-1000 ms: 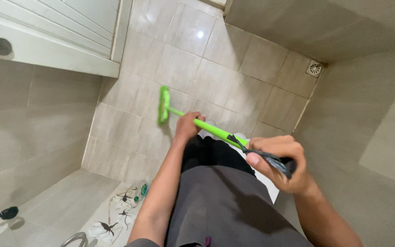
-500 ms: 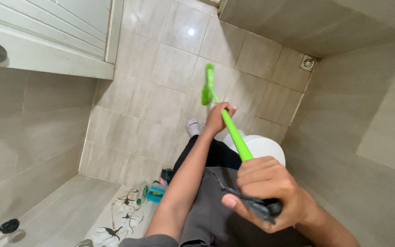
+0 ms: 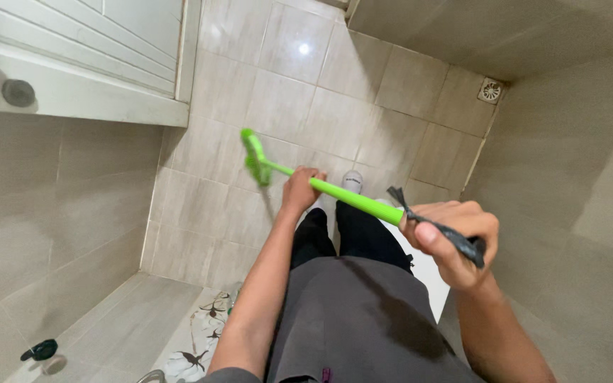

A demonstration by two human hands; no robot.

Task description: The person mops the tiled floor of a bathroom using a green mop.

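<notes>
Above tiled floor [image 3: 285, 106], left hand [image 3: 301, 190] and right hand [image 3: 452, 241] each clench one green mop [image 3: 349, 198], apparently firmly.

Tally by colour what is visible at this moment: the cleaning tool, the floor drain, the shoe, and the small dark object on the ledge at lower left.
Green: 1, the floor brush, held by left hand and right hand
White: 1, shoe
Metal: 1, drain
Dark: 1, small object
Total: 4

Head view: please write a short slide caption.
Both hands, left hand forward, right hand at the dark end, hold a green brush over the tiled floor.
</notes>
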